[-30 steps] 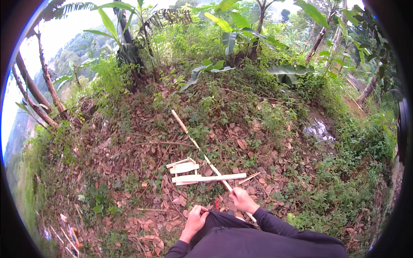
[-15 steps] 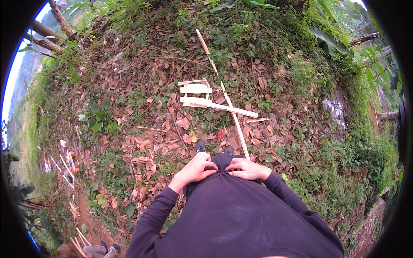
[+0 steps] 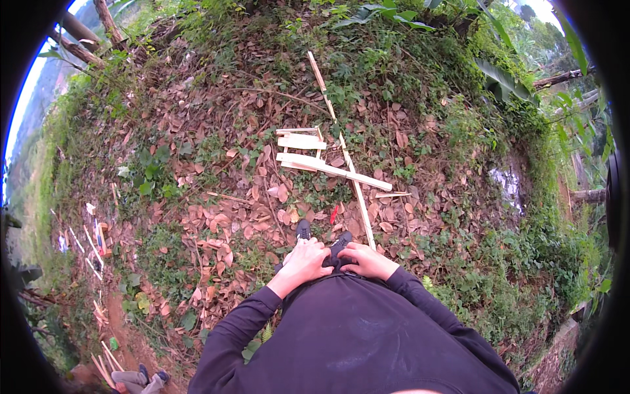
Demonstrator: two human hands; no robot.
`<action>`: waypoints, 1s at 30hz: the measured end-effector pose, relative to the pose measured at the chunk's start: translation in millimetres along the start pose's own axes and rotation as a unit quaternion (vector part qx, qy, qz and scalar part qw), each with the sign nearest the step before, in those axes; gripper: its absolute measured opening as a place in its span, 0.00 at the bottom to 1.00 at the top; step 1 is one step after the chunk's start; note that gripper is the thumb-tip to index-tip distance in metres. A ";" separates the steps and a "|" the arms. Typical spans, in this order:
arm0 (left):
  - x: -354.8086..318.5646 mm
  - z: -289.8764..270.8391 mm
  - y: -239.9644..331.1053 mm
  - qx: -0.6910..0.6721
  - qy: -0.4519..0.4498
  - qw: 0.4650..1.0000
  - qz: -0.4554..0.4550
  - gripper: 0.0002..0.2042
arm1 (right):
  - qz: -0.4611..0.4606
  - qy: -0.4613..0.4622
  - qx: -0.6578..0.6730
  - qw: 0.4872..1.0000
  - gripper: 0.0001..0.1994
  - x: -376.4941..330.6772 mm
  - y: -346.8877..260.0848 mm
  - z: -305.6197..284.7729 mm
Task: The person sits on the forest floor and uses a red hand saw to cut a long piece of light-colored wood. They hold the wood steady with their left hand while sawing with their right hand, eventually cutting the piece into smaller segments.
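Observation:
My left hand (image 3: 306, 262) and my right hand (image 3: 369, 261) are close together at the front hem of my dark long-sleeved top (image 3: 367, 328). The fingers of both hands curl in and appear to pinch the hem, though the fingertips are partly hidden. Just beyond them my dark shoes (image 3: 303, 230) stand among dry leaves. Farther ahead, a small assembly of pale wooden slats (image 3: 302, 142) lies on the ground, with a longer slat (image 3: 354, 176) slanting right from it across a thin wooden strip (image 3: 359, 203). Near my shoes rests a small red object (image 3: 335, 214), its kind unclear.
Brown leaves and low green plants cover the ground. Several wooden strips (image 3: 95, 243) lie at the left. At the lower left, another person's legs (image 3: 136, 379) show beside more strips (image 3: 108, 361). Branches (image 3: 77, 49) edge the upper left; a pale patch (image 3: 508, 185) is at the right.
My hands have shifted slightly downward at the hem and a little closer together, with the fingers curled in more. More of my shoes shows now, and the view has tilted a little.

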State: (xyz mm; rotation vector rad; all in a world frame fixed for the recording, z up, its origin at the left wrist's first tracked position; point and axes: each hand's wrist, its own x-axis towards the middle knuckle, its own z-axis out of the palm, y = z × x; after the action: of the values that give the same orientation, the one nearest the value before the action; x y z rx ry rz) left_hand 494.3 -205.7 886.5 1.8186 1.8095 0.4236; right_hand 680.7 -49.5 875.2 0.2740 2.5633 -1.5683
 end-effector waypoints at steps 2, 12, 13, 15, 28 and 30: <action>-4.2 11.4 -9.9 -0.002 -0.016 1.000 0.024 0.14 | -0.034 0.003 -0.047 0.998 0.14 -2.1 1.7 4.8; -14.9 -8.1 -33.2 -0.144 -0.001 0.989 0.028 0.17 | 0.157 -0.072 0.156 0.973 0.16 6.0 0.7 1.2; -18.7 -14.8 -40.0 -0.196 -0.033 0.980 -0.030 0.18 | 0.164 -0.081 0.199 0.963 0.17 8.7 8.9 4.5; -30.5 -25.8 -49.9 -0.237 -0.056 0.960 -0.135 0.23 | 0.166 -0.066 0.224 0.958 0.17 8.3 7.5 -0.2; -207.4 99.3 -109.2 -0.550 0.094 0.618 -0.554 0.20 | 0.539 0.260 0.392 0.699 0.17 -140.8 30.4 101.3; -196.2 46.4 -51.8 -0.510 0.129 0.652 -0.546 0.19 | 0.447 0.265 0.329 0.789 0.16 -157.1 36.9 131.6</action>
State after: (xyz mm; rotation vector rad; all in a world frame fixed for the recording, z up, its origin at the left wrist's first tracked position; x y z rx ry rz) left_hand 468.2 -408.7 848.2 -0.2016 1.8240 0.9250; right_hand 843.5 -164.4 814.7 1.8796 1.4646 -1.9650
